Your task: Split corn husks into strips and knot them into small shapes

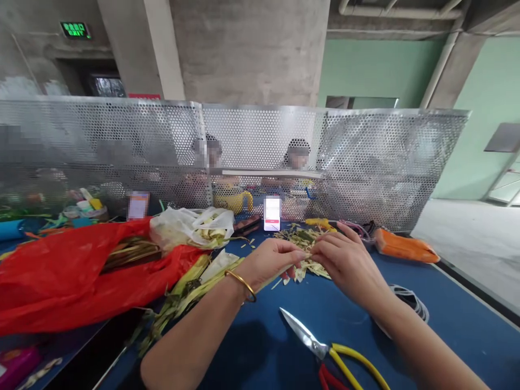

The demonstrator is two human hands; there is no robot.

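Observation:
Over the blue table (284,336), my left hand (270,261) and my right hand (345,260) meet fingertip to fingertip. Both pinch a thin pale-green leaf strip (307,254) between them. A gold bangle (241,284) circles my left wrist. Long green and yellow leaves (182,295) lie under my left forearm. Behind the hands sits a pile of cut leaf scraps (300,238). Scissors (325,349) with yellow and red handles lie closed on the table below my hands.
A red plastic bag (60,276) and a clear bag (190,227) with leaf pieces fill the left. A phone (272,213) stands against the perforated metal screen (365,162), with people seated behind it. An orange pouch (402,246) and coiled bands (412,300) lie right.

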